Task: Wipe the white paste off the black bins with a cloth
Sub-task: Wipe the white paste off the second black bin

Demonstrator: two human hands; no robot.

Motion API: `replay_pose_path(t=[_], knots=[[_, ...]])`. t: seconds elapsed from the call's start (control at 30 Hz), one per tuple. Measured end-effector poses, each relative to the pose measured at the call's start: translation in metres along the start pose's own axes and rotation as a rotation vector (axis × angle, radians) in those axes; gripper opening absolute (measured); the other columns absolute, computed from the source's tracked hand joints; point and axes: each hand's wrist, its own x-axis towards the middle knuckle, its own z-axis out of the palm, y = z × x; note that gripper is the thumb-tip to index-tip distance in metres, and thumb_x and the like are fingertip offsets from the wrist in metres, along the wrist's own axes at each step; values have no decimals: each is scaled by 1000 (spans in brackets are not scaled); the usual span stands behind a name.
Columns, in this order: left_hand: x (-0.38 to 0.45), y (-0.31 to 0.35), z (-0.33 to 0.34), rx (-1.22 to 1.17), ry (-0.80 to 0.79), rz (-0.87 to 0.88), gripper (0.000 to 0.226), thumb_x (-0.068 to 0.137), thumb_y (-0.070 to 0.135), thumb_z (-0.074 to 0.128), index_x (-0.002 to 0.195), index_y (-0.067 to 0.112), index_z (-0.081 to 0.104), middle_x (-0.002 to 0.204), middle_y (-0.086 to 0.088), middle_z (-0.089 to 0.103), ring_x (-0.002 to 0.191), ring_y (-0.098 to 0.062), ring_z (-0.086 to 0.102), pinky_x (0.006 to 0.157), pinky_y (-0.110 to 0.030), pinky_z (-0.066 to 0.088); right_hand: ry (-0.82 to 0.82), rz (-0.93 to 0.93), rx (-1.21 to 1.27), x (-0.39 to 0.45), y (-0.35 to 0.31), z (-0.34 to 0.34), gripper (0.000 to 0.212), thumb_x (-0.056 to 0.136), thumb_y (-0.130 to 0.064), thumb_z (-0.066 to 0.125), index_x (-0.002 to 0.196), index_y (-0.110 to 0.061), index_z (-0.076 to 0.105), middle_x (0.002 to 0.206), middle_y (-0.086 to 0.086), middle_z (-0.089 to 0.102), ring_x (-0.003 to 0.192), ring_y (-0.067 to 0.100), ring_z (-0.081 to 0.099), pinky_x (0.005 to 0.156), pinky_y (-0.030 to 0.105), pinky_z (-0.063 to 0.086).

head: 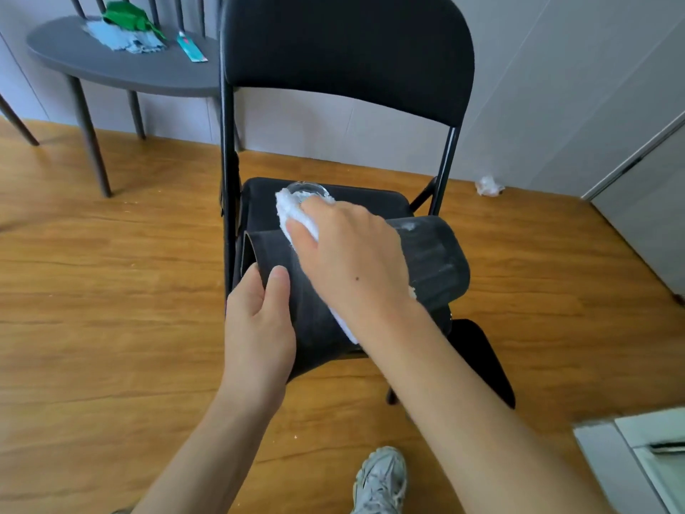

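Black plastic fills the middle of the frame: the bin (pixel 426 261) lies on its side on the folding chair (pixel 344 61). My left hand (pixel 259 328) grips its rim at lower left. My right hand (pixel 348 254) presses the white cloth (pixel 293 213) flat against its wall, with paste smears (pixel 407 227) showing toward the right.

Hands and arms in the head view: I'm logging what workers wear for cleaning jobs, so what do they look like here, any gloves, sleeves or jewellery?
Both are bare. The left hand and right hand wear no gloves, and no rings, watch or bracelet show. Both forearms are uncovered all the way to the bottom edge of the frame, so no sleeve is in view. A small dark mark sits on the back of the right hand.
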Motion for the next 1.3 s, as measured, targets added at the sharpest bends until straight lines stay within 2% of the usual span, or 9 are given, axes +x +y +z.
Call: replay_pose_path(t=[0.13, 0.23, 0.33, 0.47, 0.6, 0.77, 0.9, 1.13, 1.3], knots=[[-4, -2, 2, 53, 10, 27, 31, 99, 19, 46, 78, -2, 42, 67, -9, 44, 63, -21, 39, 58, -40, 35, -58, -47, 4, -33, -9, -5, 24, 96, -39, 40, 99, -27, 60, 83, -5, 60, 66, 23, 57, 51, 30, 32], [-8, -7, 0, 50, 46, 54, 30, 102, 18, 44, 78, 2, 50, 66, -10, 51, 64, -17, 48, 59, -37, 40, -17, -22, -5, -26, 6, -11, 20, 95, -39, 43, 83, -28, 54, 68, -5, 53, 60, 25, 54, 50, 31, 34], [-12, -4, 6, -60, 84, -27, 29, 104, 18, 43, 86, 9, 63, 73, 2, 67, 74, -11, 63, 67, -32, 51, -35, 168, -74, -18, 66, -18, 32, 99, -34, 37, 72, -18, 45, 57, -2, 46, 55, 29, 52, 51, 32, 44], [-10, -1, 17, -16, 78, -30, 29, 104, 20, 41, 86, 12, 63, 77, 7, 67, 76, -6, 63, 69, -27, 51, -35, 450, -103, -24, 127, -22, 32, 96, -33, 38, 69, -16, 42, 60, -2, 46, 58, 26, 46, 47, 27, 25], [-8, -2, 14, 10, 93, -16, 29, 104, 21, 41, 87, 19, 64, 80, 4, 68, 79, -7, 63, 73, -30, 52, -31, 310, -30, -12, 77, -18, 33, 97, -36, 37, 71, -17, 43, 60, 0, 48, 59, 31, 50, 48, 29, 36], [-13, -8, 7, 64, 118, 24, 36, 98, 25, 47, 84, -8, 42, 73, -28, 44, 66, -22, 38, 60, -40, 33, -135, -68, 126, -12, -18, -15, 22, 94, -34, 47, 74, -24, 45, 57, -5, 35, 57, 21, 35, 52, 33, 30], [-20, -9, 9, 102, 124, 92, 37, 98, 27, 44, 78, -5, 46, 67, -19, 48, 61, -17, 43, 57, -34, 36, -183, 7, 70, -5, 18, -16, 29, 94, -35, 43, 67, -23, 42, 57, -7, 38, 61, 23, 47, 52, 32, 33], [-23, -8, 21, 172, 137, 170, 37, 104, 15, 42, 67, 8, 42, 57, 11, 43, 55, -3, 39, 51, -15, 31, -75, 499, -132, -16, 152, -28, 29, 92, -33, 38, 75, -12, 50, 72, 8, 55, 69, 33, 50, 59, 34, 41], [-21, -5, 18, 216, 103, 188, 32, 104, 13, 40, 78, 18, 57, 70, 21, 64, 67, 5, 57, 61, -9, 41, -51, 316, -96, -10, 108, -25, 22, 94, -27, 41, 74, -17, 41, 63, 5, 44, 65, 34, 49, 57, 35, 41]])
